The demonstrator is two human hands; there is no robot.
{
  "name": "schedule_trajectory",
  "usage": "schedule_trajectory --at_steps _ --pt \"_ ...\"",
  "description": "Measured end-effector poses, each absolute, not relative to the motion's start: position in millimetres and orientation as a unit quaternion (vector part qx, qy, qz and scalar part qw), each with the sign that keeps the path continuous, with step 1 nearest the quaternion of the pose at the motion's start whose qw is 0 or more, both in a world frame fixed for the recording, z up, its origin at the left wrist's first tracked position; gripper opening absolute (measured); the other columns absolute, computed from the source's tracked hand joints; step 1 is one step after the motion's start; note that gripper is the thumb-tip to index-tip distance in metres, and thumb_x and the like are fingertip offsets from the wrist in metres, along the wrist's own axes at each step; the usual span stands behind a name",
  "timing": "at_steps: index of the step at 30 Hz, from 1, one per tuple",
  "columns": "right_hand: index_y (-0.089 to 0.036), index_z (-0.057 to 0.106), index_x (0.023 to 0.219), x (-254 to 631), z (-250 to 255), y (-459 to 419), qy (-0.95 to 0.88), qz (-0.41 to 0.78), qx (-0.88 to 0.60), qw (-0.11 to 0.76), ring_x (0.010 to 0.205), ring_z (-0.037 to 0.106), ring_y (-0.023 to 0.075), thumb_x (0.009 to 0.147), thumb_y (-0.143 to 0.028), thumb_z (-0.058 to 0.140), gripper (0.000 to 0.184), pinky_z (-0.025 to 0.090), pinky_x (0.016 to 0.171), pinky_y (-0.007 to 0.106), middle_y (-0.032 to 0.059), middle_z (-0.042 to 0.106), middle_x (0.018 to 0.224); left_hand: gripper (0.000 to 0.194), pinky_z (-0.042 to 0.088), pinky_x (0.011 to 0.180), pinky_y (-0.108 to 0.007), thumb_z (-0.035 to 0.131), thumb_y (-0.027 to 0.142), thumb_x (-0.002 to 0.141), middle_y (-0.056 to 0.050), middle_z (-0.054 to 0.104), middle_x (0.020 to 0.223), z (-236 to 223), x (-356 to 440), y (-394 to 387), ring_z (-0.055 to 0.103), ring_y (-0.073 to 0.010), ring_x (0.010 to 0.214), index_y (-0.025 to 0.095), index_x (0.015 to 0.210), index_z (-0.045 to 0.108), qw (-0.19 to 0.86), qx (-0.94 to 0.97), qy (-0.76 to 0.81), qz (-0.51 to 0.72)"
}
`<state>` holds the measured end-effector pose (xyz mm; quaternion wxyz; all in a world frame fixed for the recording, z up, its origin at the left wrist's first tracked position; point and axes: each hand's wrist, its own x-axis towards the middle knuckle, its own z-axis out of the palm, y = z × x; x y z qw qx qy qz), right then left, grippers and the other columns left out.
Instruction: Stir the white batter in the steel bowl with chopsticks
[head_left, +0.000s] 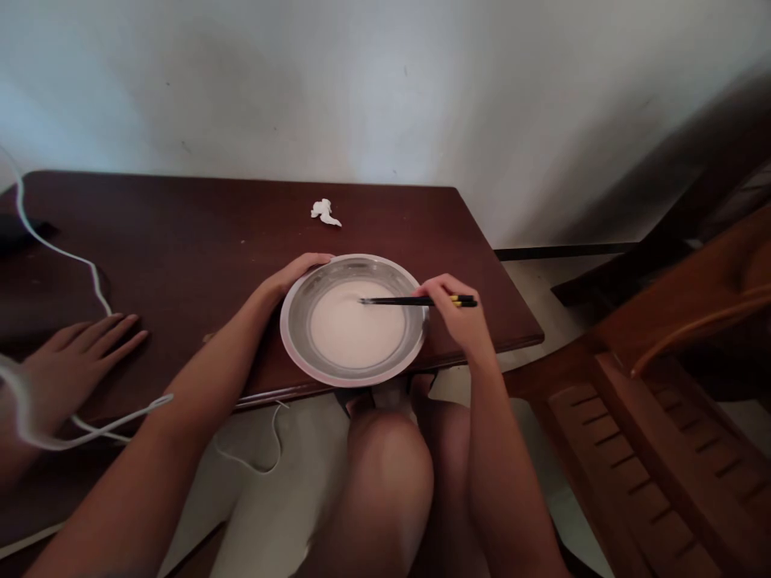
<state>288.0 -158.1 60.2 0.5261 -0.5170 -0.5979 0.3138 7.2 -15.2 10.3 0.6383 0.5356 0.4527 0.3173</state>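
A wide metal bowl [295, 337] stands at the front edge of the dark wooden table. Inside it lies a smooth whitish liquid [355, 333]. My left hand [298, 270] grips the bowl's rim at its far left side, the fingertips partly hidden behind the rim. Over the bowl's right side, my right hand [456, 311] is closed around black chopsticks [394, 301] with gold bands near their upper ends. Their tips point left and reach the liquid near the middle of the bowl.
Crumpled white tissue [326, 212] lies on the table [198, 233] behind the bowl. Another person's hand [90, 353] rests flat at the left, near a white cable [66, 255]. A wooden chair [626, 433] stands on the right. The wall [361, 96] borders the table's back.
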Motion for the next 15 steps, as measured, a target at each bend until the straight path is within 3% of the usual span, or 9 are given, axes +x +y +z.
schedule_trajectory --at_steps 4,7,10,15 --pt "-0.023 0.065 0.068 293.4 60.6 -160.7 -0.531 0.349 -0.532 0.559 0.058 0.069 0.0168 0.094 -0.041 0.06 0.032 0.054 0.068 0.032 -0.0022 0.068 0.057 0.034 0.055 0.095 -0.036 0.061 0.039 0.079 -0.007 0.081 0.09 12.9 6.9 -13.9 0.072 -0.0279 0.096 0.016 0.095 0.08 0.638 0.544 0.451 0.306" --pt "-0.022 0.071 0.071 286.1 61.3 -161.4 -0.606 0.39 -0.493 0.489 0.075 0.073 0.0183 0.092 -0.038 0.062 0.028 0.054 0.077 0.032 0.0011 0.077 0.073 0.034 0.054 0.096 -0.035 0.06 0.037 0.081 -0.006 0.08 0.09 13.5 5.8 -12.7 0.072 -0.0271 0.099 0.015 0.097 0.079 0.634 0.551 0.457 0.292" --pt "-0.022 0.074 0.074 285.6 61.9 -159.2 -0.639 0.336 -0.498 0.481 0.087 0.072 0.0189 0.092 -0.035 0.062 0.026 0.052 0.083 0.033 0.0023 0.079 0.085 0.035 0.054 0.095 -0.033 0.059 0.038 0.082 -0.005 0.08 0.091 11.7 4.2 -11.2 0.072 -0.0262 0.1 0.015 0.1 0.079 0.64 0.546 0.456 0.289" --pt "-0.023 0.065 0.068 296.9 60.7 -160.7 -0.537 0.333 -0.532 0.564 0.06 0.068 0.0163 0.095 -0.04 0.059 0.033 0.053 0.068 0.031 -0.0019 0.069 0.061 0.033 0.055 0.09 -0.031 0.064 0.039 0.075 -0.004 0.079 0.086 0.1 1.2 1.3 0.072 -0.0245 0.094 0.016 0.093 0.08 0.657 0.528 0.458 0.285"
